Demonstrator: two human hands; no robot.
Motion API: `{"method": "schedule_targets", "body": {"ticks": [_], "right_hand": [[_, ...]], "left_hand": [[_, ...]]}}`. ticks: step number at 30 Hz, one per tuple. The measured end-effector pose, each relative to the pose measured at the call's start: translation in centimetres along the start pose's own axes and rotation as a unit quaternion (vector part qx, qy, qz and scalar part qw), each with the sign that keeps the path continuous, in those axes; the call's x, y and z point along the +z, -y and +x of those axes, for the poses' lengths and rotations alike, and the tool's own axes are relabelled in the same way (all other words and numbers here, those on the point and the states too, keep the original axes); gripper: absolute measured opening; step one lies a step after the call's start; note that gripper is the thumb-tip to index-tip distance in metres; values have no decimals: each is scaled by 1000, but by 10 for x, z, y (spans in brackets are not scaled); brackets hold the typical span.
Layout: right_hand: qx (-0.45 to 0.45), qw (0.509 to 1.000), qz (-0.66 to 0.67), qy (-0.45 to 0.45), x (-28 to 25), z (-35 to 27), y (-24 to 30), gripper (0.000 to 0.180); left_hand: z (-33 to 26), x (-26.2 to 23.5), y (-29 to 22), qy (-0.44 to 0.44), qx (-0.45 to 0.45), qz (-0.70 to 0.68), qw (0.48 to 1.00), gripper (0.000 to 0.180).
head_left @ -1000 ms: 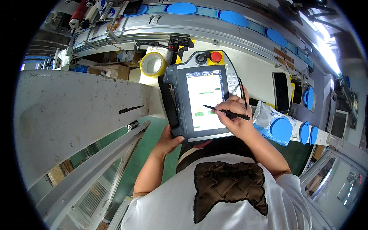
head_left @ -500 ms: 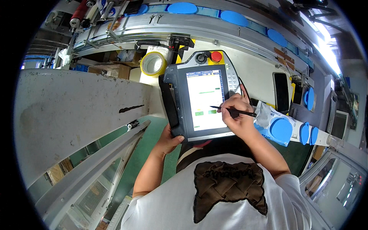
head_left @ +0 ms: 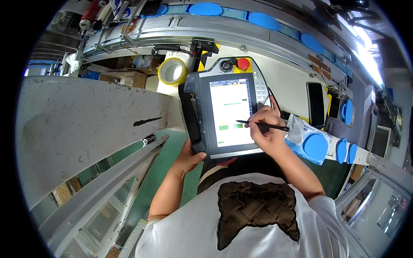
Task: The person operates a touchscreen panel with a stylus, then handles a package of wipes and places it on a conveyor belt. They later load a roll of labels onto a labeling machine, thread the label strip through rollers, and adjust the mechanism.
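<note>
A grey robot teach pendant with a lit touchscreen lies tilted before me. On its top edge sit a red emergency stop button and a black rotary switch. My left hand grips the pendant's lower left corner, thumb on the front and the other fingers hidden behind. Between the fingers of my right hand is a black stylus, its tip pointing left at or just over the lower part of the screen, near the green on-screen buttons. Whether the tip touches cannot be made out.
A yellow tape roll stands left of the pendant; a black phone lies on the white table to the right. Beside my right forearm are a white-and-blue packet and blue discs. A conveyor carries more blue discs behind. A white panel stands at left.
Almost nothing differs. My right hand and the stylus have shifted very slightly; the pendant and my left hand stay where they were.
</note>
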State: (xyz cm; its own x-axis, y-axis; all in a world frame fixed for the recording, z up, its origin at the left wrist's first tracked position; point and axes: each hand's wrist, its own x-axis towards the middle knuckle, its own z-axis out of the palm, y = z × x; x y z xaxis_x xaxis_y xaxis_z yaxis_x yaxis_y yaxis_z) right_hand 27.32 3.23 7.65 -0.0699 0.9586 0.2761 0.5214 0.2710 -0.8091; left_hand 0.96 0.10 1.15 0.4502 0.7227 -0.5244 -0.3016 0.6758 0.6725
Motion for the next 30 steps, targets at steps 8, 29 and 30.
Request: {"method": "schedule_targets", "body": {"ticks": [8, 29, 30], "right_hand": [[8, 998, 9, -60, 2, -2, -2, 9], [404, 620, 671, -39, -103, -2, -23, 77], [395, 632, 666, -24, -114, -8, -21, 76]], "left_hand": [[0, -3, 2, 2, -8, -5, 1000, 77], [1, -3, -4, -21, 13, -24, 999, 76], [-2, -1, -3, -34, 11, -27, 999, 75]]}}
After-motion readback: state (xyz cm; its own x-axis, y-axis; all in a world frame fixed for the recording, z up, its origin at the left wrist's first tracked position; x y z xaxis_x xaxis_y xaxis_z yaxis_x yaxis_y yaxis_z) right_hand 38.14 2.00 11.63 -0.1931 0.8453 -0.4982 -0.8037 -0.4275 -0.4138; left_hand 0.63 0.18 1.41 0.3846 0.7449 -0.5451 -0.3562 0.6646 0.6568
